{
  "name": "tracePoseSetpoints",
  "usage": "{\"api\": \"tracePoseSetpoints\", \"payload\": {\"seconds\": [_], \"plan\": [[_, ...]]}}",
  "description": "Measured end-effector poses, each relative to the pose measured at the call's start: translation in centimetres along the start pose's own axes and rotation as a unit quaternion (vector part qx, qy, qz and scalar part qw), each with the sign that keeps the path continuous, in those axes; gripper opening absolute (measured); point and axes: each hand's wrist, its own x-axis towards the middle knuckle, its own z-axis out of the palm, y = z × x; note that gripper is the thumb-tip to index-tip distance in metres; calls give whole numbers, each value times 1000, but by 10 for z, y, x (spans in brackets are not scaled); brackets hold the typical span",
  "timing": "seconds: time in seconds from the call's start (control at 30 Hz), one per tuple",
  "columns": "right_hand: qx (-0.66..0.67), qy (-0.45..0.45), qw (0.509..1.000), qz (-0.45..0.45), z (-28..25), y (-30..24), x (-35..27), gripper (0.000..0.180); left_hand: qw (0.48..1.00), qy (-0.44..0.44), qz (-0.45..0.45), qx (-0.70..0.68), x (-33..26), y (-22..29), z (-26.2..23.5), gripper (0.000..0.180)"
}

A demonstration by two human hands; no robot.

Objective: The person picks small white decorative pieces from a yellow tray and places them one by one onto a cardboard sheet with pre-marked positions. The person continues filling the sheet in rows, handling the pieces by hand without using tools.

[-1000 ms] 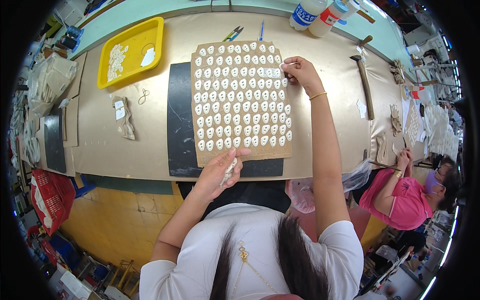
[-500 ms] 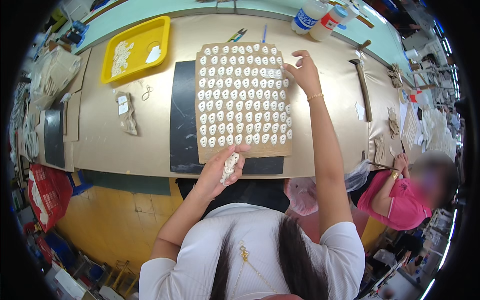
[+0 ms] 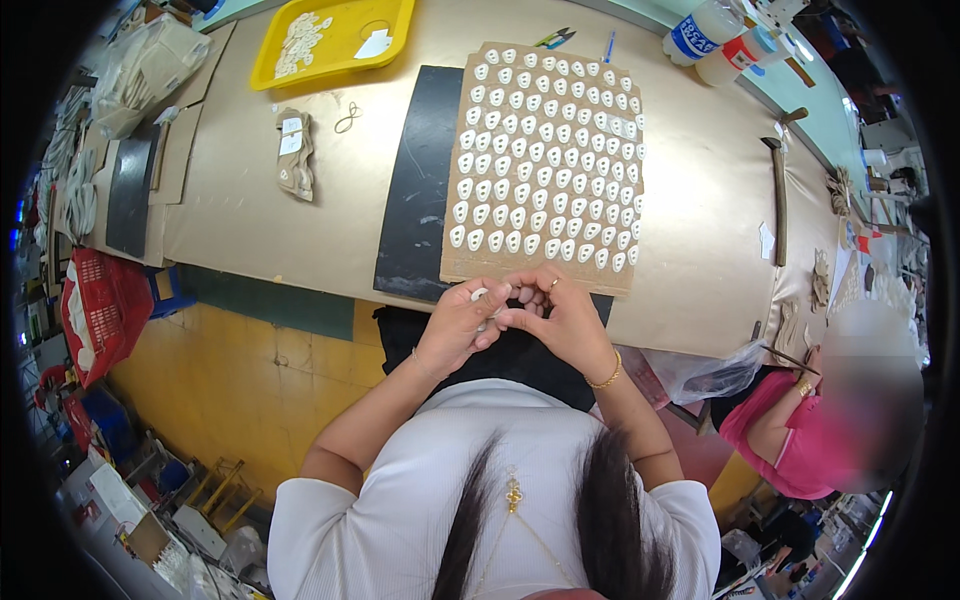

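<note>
Here are the small white pieces, tucked in the left hand, just in front of the person at the near edge of the table. That hand is curled around them, thumb and fingers closed, with only bits of white peeping out. Right up against it comes the right hand, fingers bent, thumb pointing in toward the left; whether it pinches anything, I cannot tell, as the fingers hide the spot.

Just beyond the hands lies the cardboard sheet, and what a display: row after row of white ovals, each with dark holes, a bare strip along the near end. Underneath, a black mat juts out on the left.

Out to the left, a beige bundle with a white label, and near it a thin loop. Farther up sits the yellow tray, holding loose pieces and a white tag. Past the sheet's far edge, snips and a blue pen; then bottles at the far right. A hammer lies along that side, and beyond it, a co-worker in pink.
</note>
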Motion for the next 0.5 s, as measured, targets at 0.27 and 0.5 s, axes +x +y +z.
{"api": "tracePoseSetpoints", "payload": {"seconds": [0.27,0.5], "plan": [[29,-65,992,-100,10,16,14,22,987,-122,-74,-81,-9,3,-18,45],[112,9,994,9,21,6,31,12,984,-60,-19,-167,-17,-1,-28,54]]}}
